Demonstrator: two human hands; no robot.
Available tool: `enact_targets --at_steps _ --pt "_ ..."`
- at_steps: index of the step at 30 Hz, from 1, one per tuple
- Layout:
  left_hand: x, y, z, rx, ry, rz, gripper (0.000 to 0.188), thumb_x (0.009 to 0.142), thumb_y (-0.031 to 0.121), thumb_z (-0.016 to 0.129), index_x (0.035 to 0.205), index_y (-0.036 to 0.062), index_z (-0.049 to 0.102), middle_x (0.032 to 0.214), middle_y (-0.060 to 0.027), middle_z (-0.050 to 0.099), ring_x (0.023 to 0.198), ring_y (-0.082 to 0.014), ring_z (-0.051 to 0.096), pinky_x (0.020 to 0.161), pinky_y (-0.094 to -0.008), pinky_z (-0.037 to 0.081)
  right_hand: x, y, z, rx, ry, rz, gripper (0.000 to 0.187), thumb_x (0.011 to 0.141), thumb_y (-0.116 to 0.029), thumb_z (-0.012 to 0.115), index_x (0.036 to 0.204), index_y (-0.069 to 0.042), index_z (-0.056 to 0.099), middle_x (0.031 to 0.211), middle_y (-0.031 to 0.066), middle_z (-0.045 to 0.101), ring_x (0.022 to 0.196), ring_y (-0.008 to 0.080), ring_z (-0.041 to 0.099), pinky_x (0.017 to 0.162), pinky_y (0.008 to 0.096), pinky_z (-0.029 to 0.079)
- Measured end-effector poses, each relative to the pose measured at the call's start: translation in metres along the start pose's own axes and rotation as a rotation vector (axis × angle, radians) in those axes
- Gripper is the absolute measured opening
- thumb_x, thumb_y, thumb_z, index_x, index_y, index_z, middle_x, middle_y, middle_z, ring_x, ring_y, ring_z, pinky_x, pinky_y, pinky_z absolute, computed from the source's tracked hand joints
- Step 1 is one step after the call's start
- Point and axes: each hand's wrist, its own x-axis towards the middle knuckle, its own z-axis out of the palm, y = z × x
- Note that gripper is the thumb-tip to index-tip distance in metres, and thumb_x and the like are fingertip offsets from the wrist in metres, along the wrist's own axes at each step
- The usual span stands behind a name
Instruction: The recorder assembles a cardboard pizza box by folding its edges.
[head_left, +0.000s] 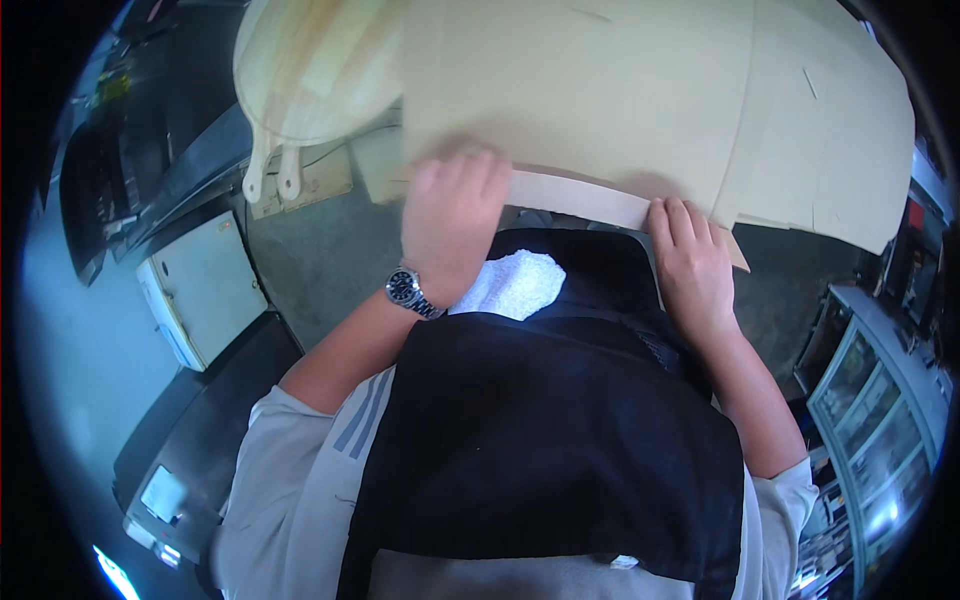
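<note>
A large tan cardboard sheet (580, 90) spreads out in front of me, with a vertical crease toward its right side. Along its near edge runs a narrow cardboard strip (580, 197); whether it is a folded flap or a separate piece I cannot tell. My left hand (455, 220), slightly blurred and wearing a metal watch (408, 288) at the wrist, curls its fingers over the strip's left part. Nearer its right end, my right hand (690, 260) grips the strip, fingers on top and thumb hidden. A crumpled white cloth (520, 285) lies against my black apron (550, 430).
Round wooden boards with handles (320, 70) lie at the far left, partly under the cardboard. A white box-like appliance (215, 290) stands at the left on the grey floor (320, 240). To the right is a glass-fronted cabinet (870, 400).
</note>
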Motion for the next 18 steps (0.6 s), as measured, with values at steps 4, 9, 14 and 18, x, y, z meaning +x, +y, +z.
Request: enact_targets --at_steps 4,9,14,18 --pt "0.012 0.005 -0.008 0.064 -0.050 -0.020 0.061 0.067 0.003 0.071 0.126 0.0072 0.057 0.118 -0.0067 0.060 0.109 -0.0232 0.057 0.096 -0.0405 0.040 -0.001 0.003 -0.019 -0.083 -0.059 0.070 0.041 0.081 -0.019 0.065 0.120 -0.009 0.057 0.113 0.0069 0.060 0.106 0.0234 0.059 0.090 0.0405 0.047" --pt "0.017 0.012 -0.006 -0.199 -0.112 0.048 0.053 0.062 -0.004 0.071 0.113 0.0071 0.059 0.107 -0.0085 0.058 0.103 -0.0285 0.057 0.090 -0.0413 0.043 -0.022 0.037 -0.057 0.187 -0.053 0.309 0.060 0.071 -0.027 0.080 0.123 -0.009 0.056 0.120 0.0085 0.060 0.118 0.0270 0.053 0.093 0.0431 0.045" --pt "0.014 0.009 0.002 -0.287 0.001 0.199 0.038 0.057 -0.004 0.071 0.092 0.0056 0.059 0.092 -0.0079 0.059 0.088 -0.0296 0.059 0.075 -0.0393 0.046 -0.073 0.067 -0.037 0.933 -0.007 0.582 0.050 0.073 0.005 0.069 0.121 -0.002 0.057 0.125 0.0148 0.056 0.115 0.0310 0.057 0.095 0.0391 0.049" --pt "0.008 0.002 0.009 -0.281 0.141 0.264 0.036 0.057 -0.002 0.072 0.089 0.0060 0.059 0.088 -0.0071 0.060 0.082 -0.0284 0.061 0.069 -0.0383 0.046 -0.068 0.063 -0.023 1.170 0.092 0.484 0.037 0.072 0.015 0.063 0.107 0.002 0.064 0.110 0.0112 0.064 0.108 0.0236 0.064 0.090 0.0321 0.052"
